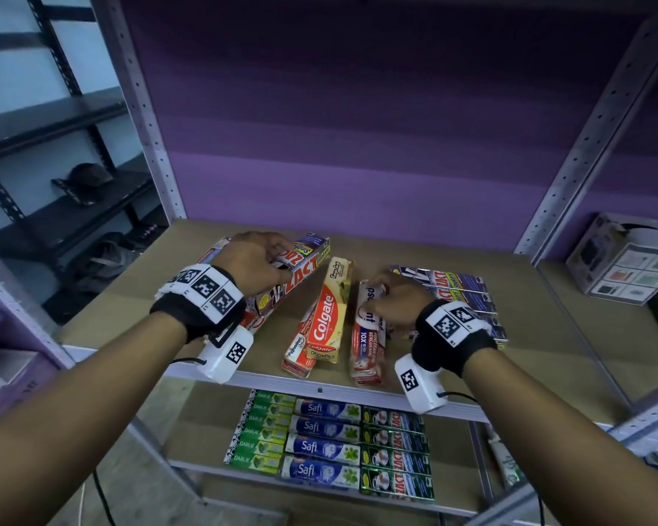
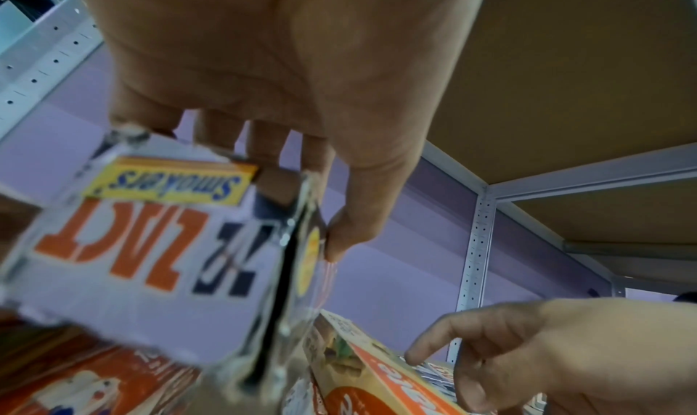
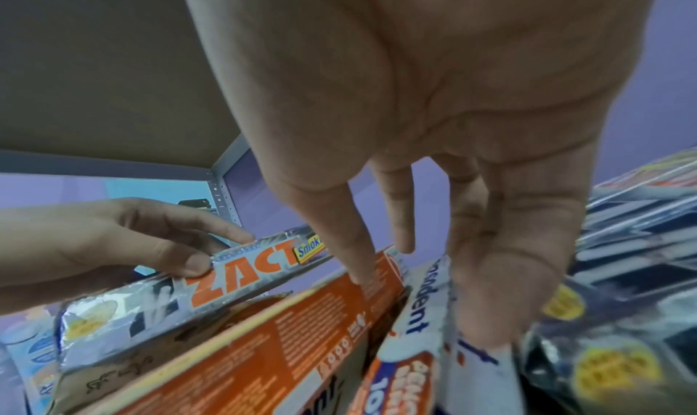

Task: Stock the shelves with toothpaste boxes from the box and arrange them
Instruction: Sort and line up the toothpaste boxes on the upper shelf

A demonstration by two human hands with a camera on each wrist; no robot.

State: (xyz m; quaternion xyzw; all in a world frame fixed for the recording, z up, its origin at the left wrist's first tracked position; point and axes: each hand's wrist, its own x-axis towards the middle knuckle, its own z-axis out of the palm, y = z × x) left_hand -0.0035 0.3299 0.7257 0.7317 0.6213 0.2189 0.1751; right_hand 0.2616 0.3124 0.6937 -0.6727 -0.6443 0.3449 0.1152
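Observation:
On the brown shelf board point(image 1: 415, 241) lie loose toothpaste boxes. My left hand point(image 1: 282, 260) grips the far end of a silver ZACT box point(image 1: 301, 277), fingers over its top and thumb on its side; the box point(image 2: 150, 257) is tilted, resting on other boxes beneath. My right hand point(image 1: 377, 298) pinches a white-and-red Pepsodent box point(image 1: 367, 332), thumb on its left edge and fingers point(image 3: 486, 317) on its right side. Between the hands a yellow-red Colgate box point(image 1: 327, 320) leans on another Pepsodent box point(image 1: 295, 356). A pile of dark blue ZACT boxes point(image 1: 460, 290) lies under my right wrist.
The shelf below holds neat rows of green Darlie point(image 1: 259, 430), blue Safi point(image 1: 323, 438) and green ZACT boxes point(image 1: 396, 457). A white carton point(image 1: 623, 260) sits at the right. Grey uprights point(image 1: 145, 119) frame the bay; the purple back wall is close behind.

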